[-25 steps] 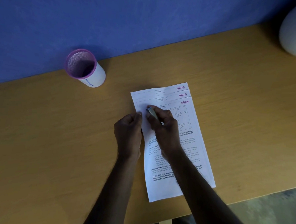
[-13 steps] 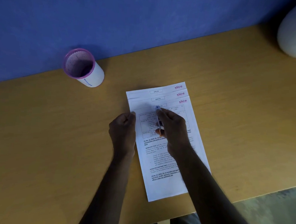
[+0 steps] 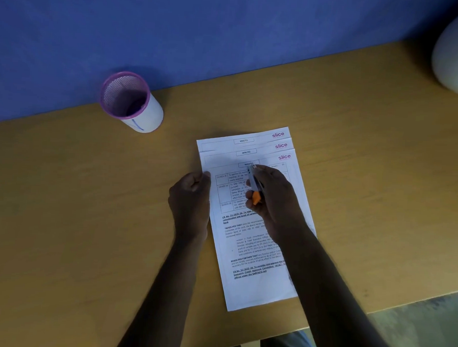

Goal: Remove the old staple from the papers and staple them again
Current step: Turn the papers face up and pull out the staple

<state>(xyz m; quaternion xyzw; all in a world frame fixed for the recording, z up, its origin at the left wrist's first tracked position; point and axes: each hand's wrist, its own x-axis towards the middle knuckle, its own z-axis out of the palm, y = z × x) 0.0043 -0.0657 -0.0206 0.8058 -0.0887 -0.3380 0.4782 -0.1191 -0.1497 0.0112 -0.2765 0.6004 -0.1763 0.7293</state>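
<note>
On the middle of the desk lie the papers, three sheets fanned at the top. Over them the right hand is closed around a small tool with an orange end. Beside it, the left hand is curled and pinches the left edge of the papers. Farther left stands a purple-rimmed mesh cup.

On the counter three fanned papers lie at centre, the left hand curled at their 9 o'clock edge, the right hand closed around a small stapler over them, and a mesh cup at 10 o'clock.
</note>
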